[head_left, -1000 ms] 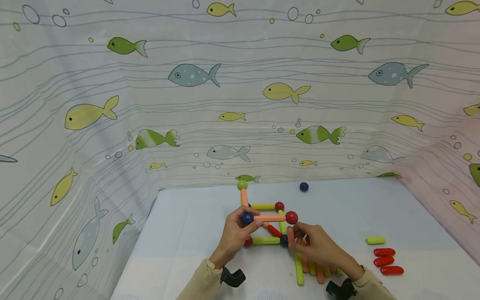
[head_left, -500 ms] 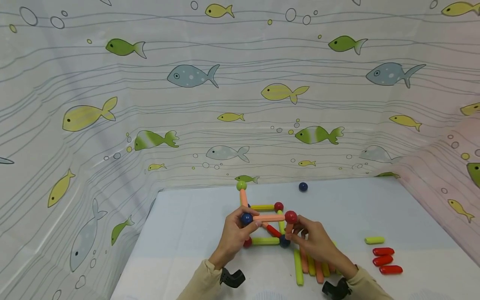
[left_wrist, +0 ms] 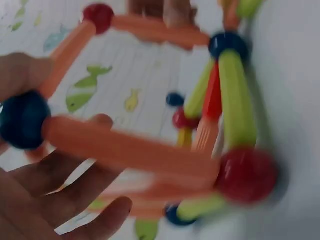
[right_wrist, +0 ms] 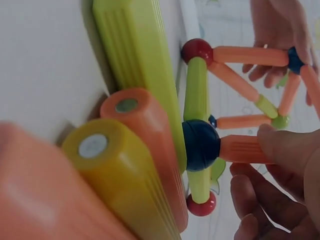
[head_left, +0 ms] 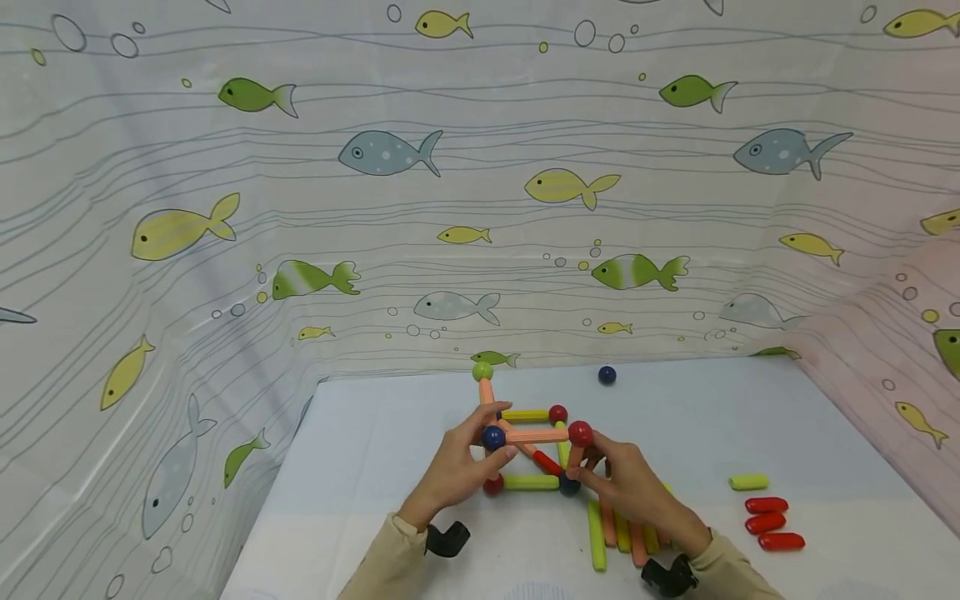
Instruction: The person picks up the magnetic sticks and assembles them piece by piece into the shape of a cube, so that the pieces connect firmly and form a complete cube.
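Observation:
A frame of coloured rods and balls (head_left: 536,435) stands on the white table (head_left: 375,475). My left hand (head_left: 482,445) pinches the dark blue ball (head_left: 492,437) at the frame's upper left corner; the left wrist view shows that ball (left_wrist: 22,120) against my fingers. My right hand (head_left: 590,467) pinches an upright orange rod (head_left: 576,457) between the red top ball (head_left: 580,433) and a blue bottom ball (head_left: 568,483). In the right wrist view this rod (right_wrist: 242,149) runs from the blue ball (right_wrist: 200,145) into my fingers (right_wrist: 287,145).
Several loose rods (head_left: 618,533) lie under my right wrist. A yellow-green rod (head_left: 748,482) and three red rods (head_left: 768,522) lie at the right. A loose blue ball (head_left: 607,375) sits at the back. Fish-print curtains (head_left: 300,208) wall in the table.
My right hand has brought the orange rod upright between the red ball and the blue ball below it. My left wrist has dropped slightly; its hold on the blue ball is unchanged.

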Demonstrator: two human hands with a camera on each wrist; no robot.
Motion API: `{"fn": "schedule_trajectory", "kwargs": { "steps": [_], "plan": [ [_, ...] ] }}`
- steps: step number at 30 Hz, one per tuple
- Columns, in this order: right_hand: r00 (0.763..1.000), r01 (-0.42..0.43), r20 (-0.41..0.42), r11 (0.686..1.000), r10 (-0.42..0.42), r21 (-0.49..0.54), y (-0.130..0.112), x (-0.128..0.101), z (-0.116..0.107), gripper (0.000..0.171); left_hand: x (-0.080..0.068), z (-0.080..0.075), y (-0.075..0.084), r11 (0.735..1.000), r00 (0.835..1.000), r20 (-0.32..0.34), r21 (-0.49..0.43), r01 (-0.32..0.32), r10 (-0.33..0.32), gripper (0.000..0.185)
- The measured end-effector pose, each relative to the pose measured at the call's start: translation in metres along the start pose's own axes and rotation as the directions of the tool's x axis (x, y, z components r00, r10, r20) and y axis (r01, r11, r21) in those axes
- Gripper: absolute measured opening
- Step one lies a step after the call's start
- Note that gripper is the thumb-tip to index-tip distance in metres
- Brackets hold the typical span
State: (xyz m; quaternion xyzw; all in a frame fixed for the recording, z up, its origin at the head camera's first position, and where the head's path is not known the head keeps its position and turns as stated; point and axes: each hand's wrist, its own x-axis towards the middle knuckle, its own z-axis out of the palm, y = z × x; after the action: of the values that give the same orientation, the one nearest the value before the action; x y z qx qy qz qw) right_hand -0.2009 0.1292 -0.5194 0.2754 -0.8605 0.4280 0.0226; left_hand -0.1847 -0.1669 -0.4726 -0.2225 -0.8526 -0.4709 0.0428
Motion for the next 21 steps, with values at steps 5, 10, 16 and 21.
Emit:
{"fn": "schedule_trajectory", "kwargs": {
  "steps": [5, 10, 16, 21],
  "plan": [
    [1.000, -0.009, 0.022, 0.999, 0.010, -0.053, -0.004, 0.002, -0.003, 0.026, -0.005, -0.014, 0.005, 0.913, 0.990, 0.019, 0.385, -0.134, 0.137, 0.069],
    [0.999, -0.015, 0.040, 0.998, 0.018, -0.068, -0.006, 0.002, -0.004, 0.024, -0.009, -0.015, 0.010, 0.778, 0.956, 0.029, 0.575, -0.255, 0.292, 0.052],
    [0.999, -0.005, 0.038, 0.997, 0.008, -0.083, -0.005, 0.002, -0.005, 0.024, -0.012, -0.007, 0.010, 0.831, 0.946, -0.026, 0.486, -0.269, 0.322, 0.045],
    [0.998, 0.018, 0.065, 0.997, -0.014, -0.070, -0.002, 0.000, -0.004, 0.023, -0.014, 0.003, 0.002, 0.857, 0.935, -0.072, 0.428, -0.286, 0.348, 0.045]
  ]
}}
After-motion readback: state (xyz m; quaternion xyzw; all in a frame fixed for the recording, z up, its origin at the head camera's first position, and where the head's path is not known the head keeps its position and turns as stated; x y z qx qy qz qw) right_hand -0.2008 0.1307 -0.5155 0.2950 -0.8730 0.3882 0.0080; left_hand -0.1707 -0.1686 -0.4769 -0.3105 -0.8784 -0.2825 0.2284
